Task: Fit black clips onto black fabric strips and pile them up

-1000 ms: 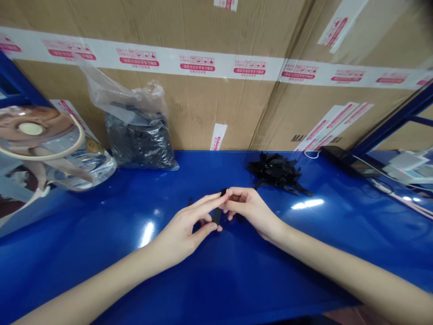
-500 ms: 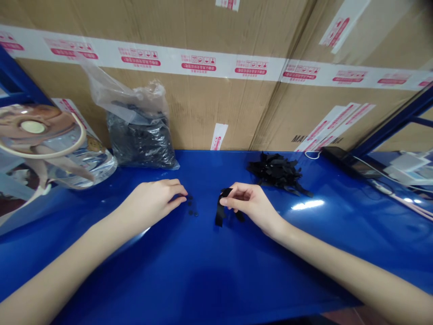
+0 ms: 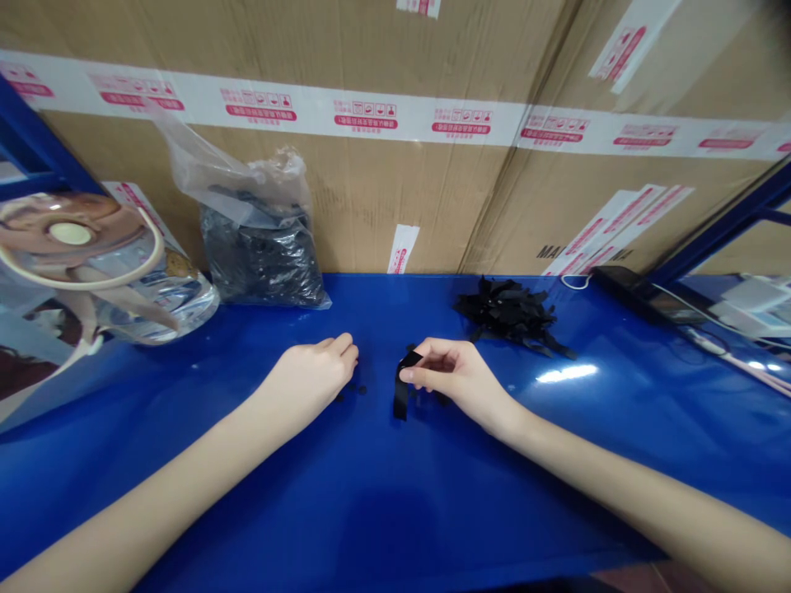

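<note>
- A narrow black fabric strip (image 3: 401, 394), probably a strap, has its long axis almost upright in the view. It runs from the fingers towards the person, its lower end slanting slightly left, and its upper end bends sideways under the fingertips.
- A glossy blue workbench top (image 3: 383, 494) spreads under everything, with strong light reflections on it.
- Tall brown cardboard cartons (image 3: 371, 198) stand along its far edge, banded with white tape with red print (image 3: 364, 122).
- A loose heap of black strips (image 3: 510, 311) lies behind and to the right of the held strip.
- A clear plastic bag of black pieces (image 3: 263, 268) sits well left of the heap, against the cartons.
- A shiny silver foil package (image 3: 166, 309) sits further left of the heap, at the edge of the bench.
- A flat black device (image 3: 630, 288) lies right of the heap, with a white cable (image 3: 574, 282) just beside the heap.
- The right hand (image 3: 454, 377) is closed on the strip, pinching its upper end between thumb and fingers, so the strip hangs below the grip.
- The left hand (image 3: 312, 375) lies palm down and loosely curled, holding nothing visible. Its fingertips are just beside small round black pieces (image 3: 353, 389), which sit between the hands, left of the strip.
</note>
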The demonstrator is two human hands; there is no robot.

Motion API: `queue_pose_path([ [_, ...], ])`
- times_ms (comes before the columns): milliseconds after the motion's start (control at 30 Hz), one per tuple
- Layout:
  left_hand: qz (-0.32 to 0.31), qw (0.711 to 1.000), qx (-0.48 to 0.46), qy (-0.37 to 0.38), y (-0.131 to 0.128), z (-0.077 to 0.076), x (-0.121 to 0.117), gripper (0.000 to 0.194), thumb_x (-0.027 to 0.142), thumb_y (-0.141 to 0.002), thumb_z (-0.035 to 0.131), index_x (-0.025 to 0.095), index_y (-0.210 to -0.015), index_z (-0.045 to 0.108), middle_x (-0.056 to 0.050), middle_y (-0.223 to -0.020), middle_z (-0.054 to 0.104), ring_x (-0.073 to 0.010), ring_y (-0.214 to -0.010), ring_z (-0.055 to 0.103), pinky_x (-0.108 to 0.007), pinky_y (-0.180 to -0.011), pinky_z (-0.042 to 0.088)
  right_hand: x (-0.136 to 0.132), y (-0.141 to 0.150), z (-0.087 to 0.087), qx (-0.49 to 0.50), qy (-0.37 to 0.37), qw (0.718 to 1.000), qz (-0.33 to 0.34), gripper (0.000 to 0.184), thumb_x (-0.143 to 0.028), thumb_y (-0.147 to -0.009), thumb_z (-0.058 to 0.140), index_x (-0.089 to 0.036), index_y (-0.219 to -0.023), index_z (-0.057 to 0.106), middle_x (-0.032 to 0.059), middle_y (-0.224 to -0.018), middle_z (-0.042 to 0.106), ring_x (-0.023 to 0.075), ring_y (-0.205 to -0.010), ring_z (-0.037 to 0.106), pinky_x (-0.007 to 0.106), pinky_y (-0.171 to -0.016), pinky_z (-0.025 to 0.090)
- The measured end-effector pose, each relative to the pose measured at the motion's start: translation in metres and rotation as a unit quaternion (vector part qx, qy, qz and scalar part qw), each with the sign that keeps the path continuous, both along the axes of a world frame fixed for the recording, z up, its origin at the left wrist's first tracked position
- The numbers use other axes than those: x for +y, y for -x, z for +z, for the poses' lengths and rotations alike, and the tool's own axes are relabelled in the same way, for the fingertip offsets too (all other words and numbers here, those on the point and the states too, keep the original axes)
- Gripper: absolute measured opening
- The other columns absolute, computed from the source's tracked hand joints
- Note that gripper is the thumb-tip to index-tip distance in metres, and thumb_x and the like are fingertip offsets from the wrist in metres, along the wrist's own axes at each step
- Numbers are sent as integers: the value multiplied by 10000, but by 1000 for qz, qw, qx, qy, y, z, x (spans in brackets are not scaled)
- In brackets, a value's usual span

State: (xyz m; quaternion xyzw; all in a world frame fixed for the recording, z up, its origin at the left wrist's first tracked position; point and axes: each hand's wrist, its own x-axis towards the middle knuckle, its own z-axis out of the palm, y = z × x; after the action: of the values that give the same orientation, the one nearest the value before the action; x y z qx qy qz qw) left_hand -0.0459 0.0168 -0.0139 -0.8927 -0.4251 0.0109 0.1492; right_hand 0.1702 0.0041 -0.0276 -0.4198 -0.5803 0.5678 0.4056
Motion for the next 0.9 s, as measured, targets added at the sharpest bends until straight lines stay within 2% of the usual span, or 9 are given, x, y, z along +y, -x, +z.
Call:
queue_pose_path([
  [133, 4, 1000, 5, -9, -2, -1, -1, 245, 105, -916, 428, 113, -819, 653, -85, -798, 656, -185, -613, 638, -256, -488, 372, -1, 0, 0, 10, 0, 1000, 8, 212, -310, -692, 783, -165, -693, 629, -37, -624, 581, 80, -560, 506, 223, -544, 388],
  [267, 47, 988, -134, 57, -2, 0, -1, 222, 153, -896, 443, 138, -865, 663, -61, -866, 678, -159, -603, 618, -245, -522, 388, -2, -1, -1, 4, -10, 1000, 12, 196, -316, -700, 780, -168, -719, 653, -32, -620, 588, 89, -559, 515, 231, -549, 408],
  [333, 67, 958, -249, 129, -4, 0, -2, 178, 200, -857, 496, 163, -838, 669, -25, -833, 681, -134, -567, 584, -236, -538, 400, -3, -2, -2, 2, -24, 1000, 20, 185, -314, -708, 777, -170, -737, 666, -22, -645, 609, 97, -581, 535, 238, -569, 430],
  [433, 85, 880, -403, 237, -9, -2, -5, 169, 274, -815, 550, 171, -790, 682, 10, -671, 650, -117, -512, 522, -219, -502, 383, -6, -2, -1, -3, -41, 999, 27, 180, -320, -713, 779, -173, -756, 684, -11, -671, 639, 109, -612, 562, 244, -591, 451],
  [500, 99, 830, -467, 289, -14, -2, -9, 205, 319, -806, 566, 162, -779, 694, 11, -614, 636, -118, -499, 502, -215, -479, 364, -9, -2, 0, -10, -49, 999, 21, 176, -325, -718, 777, -174, -746, 692, -10, -661, 643, 113, -610, 570, 249, -595, 459],
  [567, 108, 793, -503, 326, -18, -1, -13, 229, 345, -792, 585, 151, -771, 705, -3, -627, 655, -123, -517, 515, -217, -490, 372, -11, -1, 1, -17, -58, 998, 13, 158, -316, -728, 769, -177, -741, 695, -11, -656, 647, 117, -609, 578, 254, -599, 466],
  [633, 110, 774, -520, 346, -21, 1, -17, 238, 352, -781, 599, 144, -765, 714, -18, -655, 673, -128, -538, 528, -221, -507, 382, -12, 0, 2, -23, -67, 997, 7, 141, -302, -738, 761, -180, -744, 692, -13, -658, 653, 119, -615, 585, 254, -603, 469],
  [767, 112, 758, -535, 356, -23, 6, -22, 230, 354, -759, 623, 145, -750, 720, -2, -609, 633, -105, -503, 468, -211, -476, 340, -12, 0, 3, -32, -85, 996, -1, 137, -301, -744, 758, -188, -765, 682, -11, -690, 672, 129, -649, 611, 258, -629, 479],
  [900, 115, 728, -549, 393, -22, 9, -23, 254, 371, -754, 633, 144, -825, 722, 15, -622, 596, -85, -472, 439, -210, -465, 363, -10, 0, 1, -48, -105, 993, -6, 121, -294, -771, 737, -213, -857, 708, -1, -774, 707, 151, -719, 646, 268, -676, 493],
])
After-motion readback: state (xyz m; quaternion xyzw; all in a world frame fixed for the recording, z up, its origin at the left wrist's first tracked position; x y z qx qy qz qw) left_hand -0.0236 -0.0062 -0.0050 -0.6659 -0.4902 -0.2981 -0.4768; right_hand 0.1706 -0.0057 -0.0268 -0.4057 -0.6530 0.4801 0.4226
